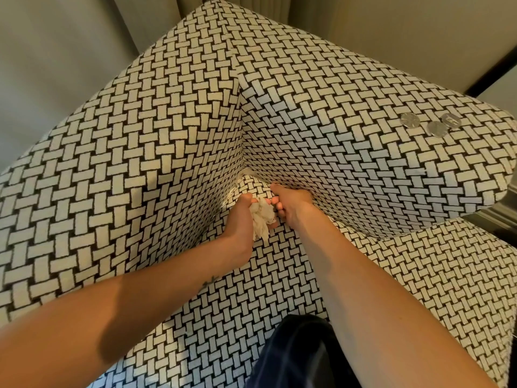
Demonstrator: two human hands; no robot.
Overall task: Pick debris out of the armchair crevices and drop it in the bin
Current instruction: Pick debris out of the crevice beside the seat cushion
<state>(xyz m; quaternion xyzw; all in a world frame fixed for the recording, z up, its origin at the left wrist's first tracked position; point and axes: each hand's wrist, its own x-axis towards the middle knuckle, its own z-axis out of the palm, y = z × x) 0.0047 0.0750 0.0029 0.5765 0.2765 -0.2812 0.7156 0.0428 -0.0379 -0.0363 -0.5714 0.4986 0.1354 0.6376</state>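
Crumpled tissue (263, 217) is gripped in the curled left hand (240, 217), just over the seat at the back corner crevice of the armchair (167, 135). The right hand (293, 205) is set against the tissue's other side, fingers curled; whether it is pinched there cannot be told. Three coins (436, 128) are seen on the right armrest, well apart from the hands.

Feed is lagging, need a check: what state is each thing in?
crumpled tissue: bunched up, between the two hands.
left hand: grips the crumpled tissue.
right hand: fingers curled against the tissue, grip unclear.
coins: three, lying flat on the arm of the armchair.
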